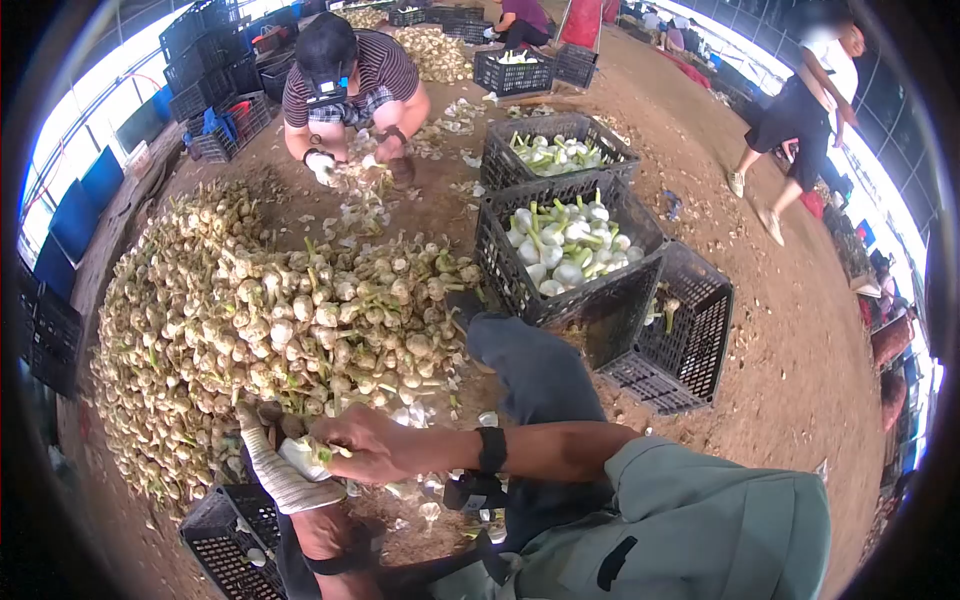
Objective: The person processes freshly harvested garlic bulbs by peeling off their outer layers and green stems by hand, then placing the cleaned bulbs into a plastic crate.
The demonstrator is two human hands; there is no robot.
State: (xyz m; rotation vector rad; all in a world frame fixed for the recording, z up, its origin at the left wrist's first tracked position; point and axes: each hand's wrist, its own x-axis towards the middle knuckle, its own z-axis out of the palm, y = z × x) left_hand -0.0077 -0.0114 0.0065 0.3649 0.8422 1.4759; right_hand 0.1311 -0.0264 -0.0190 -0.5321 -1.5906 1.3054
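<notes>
My left hand (pixel 282 468), in a whitish glove, is wrapped round a garlic bulb (pixel 303 456) with pale, peeled-looking sides. Bare and closed, my right hand (pixel 372 444) pinches at the green-white stem end or loose skin of that same bulb; which of the two, I cannot tell. Just beyond both hands rises a large heap of unpeeled garlic (pixel 290 310) with short stems. Scraps of white garlic skin (pixel 412 414) lie between the heap and my legs.
Black crates of white peeled garlic (pixel 565 250) stand right of the heap, beside a tipped crate (pixel 690 325). Another crate (pixel 225 540) sits by my left arm. Opposite, a crouching person (pixel 350 90) handles garlic. Someone walks (pixel 805 110) at the right.
</notes>
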